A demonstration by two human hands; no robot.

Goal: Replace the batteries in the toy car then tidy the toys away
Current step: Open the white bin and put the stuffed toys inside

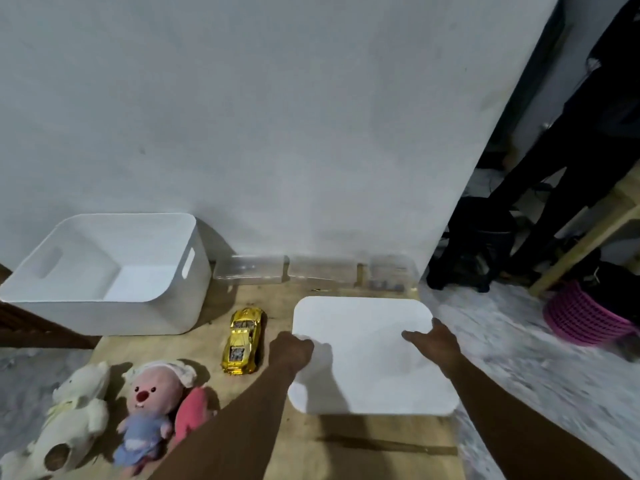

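1. Your left hand (291, 351) is clamped on the left edge of the white lid (367, 355), with the fingers curled over the rim. Your right hand (433, 344) grips the right edge, thumb spread across the top. With 1 hand on each side, the wide, flat panel stays level.
2. The lid casts a broad shadow on the worktop (346, 452) beneath its near edge. From that I judge you are carrying it just above the surface, not resting it there.
3. The white bin (104, 317) stands open at the back left, against the wall, and nothing shows inside it. It looks ready to take the toys, which would explain why the lid is off to the right.
4. The gold toy car (244, 341) lies wheels down on the worktop, between the bin and your left hand. It is close to the lid's left edge but not touching it. Its underside is hidden, so you cannot tell the state of the battery cover.
5. The 2 plush toys wait at the near left: a white bear (76, 410) and a pink-faced doll (152, 403) just beside it.
6. Clear containers (249, 270) line the wall behind the lid. The right one holds small dark items too blurred to name.
7. My judgement: put the lid down clear of the car, so both hands are free for the battery job.
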